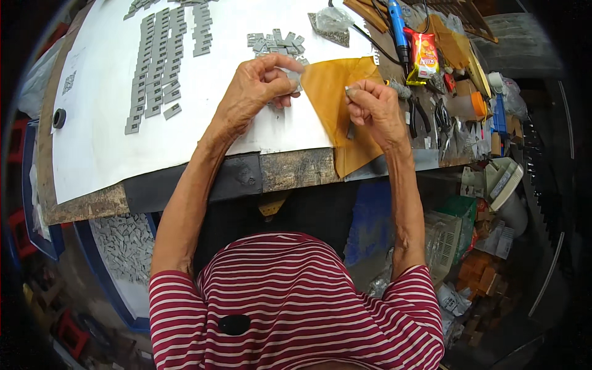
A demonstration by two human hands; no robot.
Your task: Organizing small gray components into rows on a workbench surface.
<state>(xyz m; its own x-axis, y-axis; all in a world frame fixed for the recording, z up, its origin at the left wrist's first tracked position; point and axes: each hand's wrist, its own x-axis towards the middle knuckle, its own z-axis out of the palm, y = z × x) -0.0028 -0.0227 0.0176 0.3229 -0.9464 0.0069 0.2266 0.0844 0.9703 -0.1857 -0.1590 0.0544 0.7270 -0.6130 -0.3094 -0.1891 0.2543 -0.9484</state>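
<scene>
Left hand (262, 83) pinched narrow on a small flat grey metal piece (295, 79), held just above the white paper sheet (98, 123) on the workbench. Right hand (372, 106) pinched on a tiny silver part (349, 91) over the orange-brown translucent plastic sheet (330, 92). Loose pile of grey pieces (274, 43) just behind the hands; grey pieces laid in rows (157, 68) further left.

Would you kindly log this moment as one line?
left hand: pinching grey part | right hand: pinching small piece | below: amber sheet
</scene>
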